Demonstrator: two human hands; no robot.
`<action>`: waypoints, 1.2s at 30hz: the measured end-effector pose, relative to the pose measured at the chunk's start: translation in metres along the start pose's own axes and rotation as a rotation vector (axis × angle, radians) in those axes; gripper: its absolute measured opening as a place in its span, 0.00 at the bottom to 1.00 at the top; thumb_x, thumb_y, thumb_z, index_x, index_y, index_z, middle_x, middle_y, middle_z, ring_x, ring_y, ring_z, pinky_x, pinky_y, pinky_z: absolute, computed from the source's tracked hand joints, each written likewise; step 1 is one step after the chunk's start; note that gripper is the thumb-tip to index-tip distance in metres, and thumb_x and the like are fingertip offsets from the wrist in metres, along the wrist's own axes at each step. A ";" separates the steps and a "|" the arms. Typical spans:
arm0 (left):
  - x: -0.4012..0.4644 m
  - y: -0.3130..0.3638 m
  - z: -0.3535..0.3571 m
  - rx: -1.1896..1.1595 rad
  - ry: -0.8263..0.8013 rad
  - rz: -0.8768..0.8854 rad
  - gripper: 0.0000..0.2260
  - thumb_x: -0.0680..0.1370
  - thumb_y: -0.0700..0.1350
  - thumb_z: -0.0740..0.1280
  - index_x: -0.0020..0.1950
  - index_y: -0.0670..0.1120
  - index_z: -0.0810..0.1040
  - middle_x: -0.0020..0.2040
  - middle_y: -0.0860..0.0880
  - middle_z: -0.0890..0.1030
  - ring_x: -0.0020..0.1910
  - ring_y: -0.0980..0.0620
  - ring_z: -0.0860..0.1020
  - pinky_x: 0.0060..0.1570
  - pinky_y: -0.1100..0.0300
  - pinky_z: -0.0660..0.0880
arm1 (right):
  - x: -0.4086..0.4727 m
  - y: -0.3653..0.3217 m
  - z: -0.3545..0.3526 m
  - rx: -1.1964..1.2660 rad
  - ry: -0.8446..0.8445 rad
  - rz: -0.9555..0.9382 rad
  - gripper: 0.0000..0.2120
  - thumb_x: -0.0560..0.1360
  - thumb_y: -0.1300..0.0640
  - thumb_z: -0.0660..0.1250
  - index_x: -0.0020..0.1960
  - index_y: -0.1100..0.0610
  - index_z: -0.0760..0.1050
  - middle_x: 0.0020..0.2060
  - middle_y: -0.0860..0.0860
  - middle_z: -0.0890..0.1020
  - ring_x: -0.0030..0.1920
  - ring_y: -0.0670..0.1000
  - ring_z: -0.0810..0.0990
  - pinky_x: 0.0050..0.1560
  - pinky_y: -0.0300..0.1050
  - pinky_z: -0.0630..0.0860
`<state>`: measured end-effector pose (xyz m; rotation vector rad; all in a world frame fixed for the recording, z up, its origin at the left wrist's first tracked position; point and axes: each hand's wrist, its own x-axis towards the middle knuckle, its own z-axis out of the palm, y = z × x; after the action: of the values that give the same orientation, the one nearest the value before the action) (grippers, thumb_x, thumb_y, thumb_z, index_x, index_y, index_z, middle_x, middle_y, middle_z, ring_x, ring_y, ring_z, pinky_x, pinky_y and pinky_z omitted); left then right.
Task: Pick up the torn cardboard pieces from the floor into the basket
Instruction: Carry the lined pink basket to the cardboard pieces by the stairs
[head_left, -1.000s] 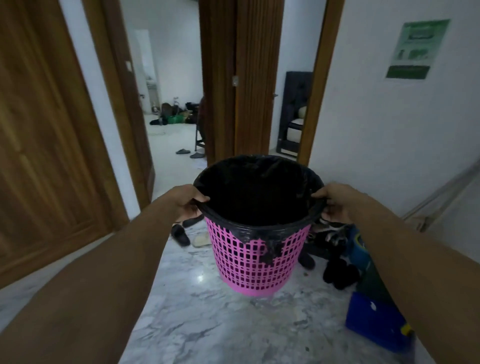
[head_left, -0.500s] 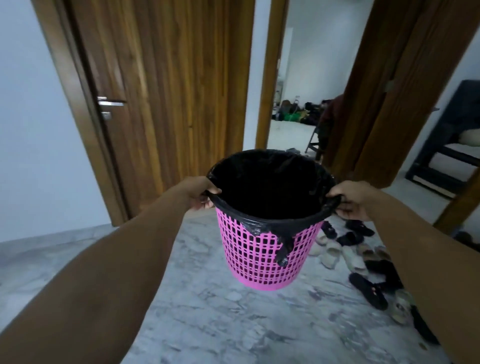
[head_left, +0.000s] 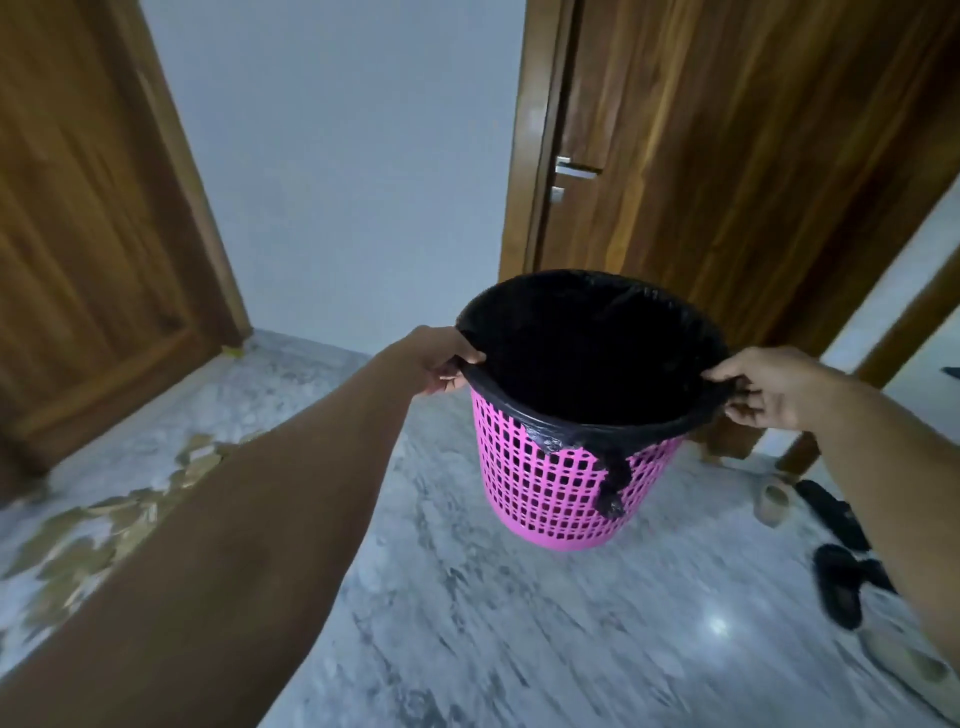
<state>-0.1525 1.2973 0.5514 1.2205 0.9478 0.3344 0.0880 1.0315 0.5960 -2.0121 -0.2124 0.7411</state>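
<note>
Left hand: our left hand (head_left: 447, 358) grips the left side of the rim, fingers curled over the black liner (head_left: 592, 358).
Right hand: our right hand (head_left: 763, 387) pinches the right side of the rim in the same way.
Basket: the pink basket (head_left: 561, 488) hangs upright between our hands, clear of the floor; the liner is too dark for us to see what it holds.
Key relation: the torn cardboard pieces (head_left: 109, 519) lie to our left, low and partly hidden behind our left forearm, so the left hand is the nearer one; we judge the basket must swing left and come down beside them.
Long axis: the scatter runs as a band from the near left edge of the floor away toward the left door (head_left: 88, 249).
Floor: grey marbled floor (head_left: 467, 623), glossy, with a light glint near right.
Right side: dark and pale slippers (head_left: 836, 577) lie on the floor, well apart from the pieces.
Far: a pale wall (head_left: 353, 171) between the left door and a second wooden door with a metal handle (head_left: 576, 170).
</note>
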 end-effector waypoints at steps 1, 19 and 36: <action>0.003 -0.001 -0.015 -0.013 0.029 -0.005 0.09 0.71 0.29 0.69 0.42 0.41 0.74 0.37 0.45 0.72 0.34 0.53 0.70 0.29 0.64 0.74 | 0.009 -0.010 0.017 -0.008 -0.036 -0.011 0.07 0.73 0.65 0.70 0.45 0.58 0.73 0.45 0.55 0.76 0.44 0.53 0.76 0.39 0.46 0.75; -0.015 -0.040 -0.200 -0.344 0.807 -0.003 0.14 0.73 0.28 0.68 0.56 0.39 0.75 0.49 0.46 0.79 0.44 0.52 0.77 0.40 0.60 0.76 | 0.133 -0.160 0.334 -0.393 -0.763 -0.277 0.06 0.74 0.64 0.72 0.45 0.60 0.74 0.39 0.53 0.78 0.38 0.52 0.76 0.43 0.46 0.78; -0.102 -0.164 -0.366 -0.608 1.272 -0.168 0.06 0.74 0.31 0.68 0.49 0.39 0.77 0.54 0.43 0.80 0.54 0.44 0.79 0.50 0.56 0.78 | 0.032 -0.148 0.656 -0.672 -1.164 -0.435 0.03 0.75 0.62 0.71 0.45 0.59 0.77 0.46 0.55 0.84 0.47 0.54 0.82 0.42 0.46 0.78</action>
<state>-0.5341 1.4058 0.4348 0.2452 1.8163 1.2342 -0.2455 1.6008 0.4642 -1.7314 -1.6863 1.6032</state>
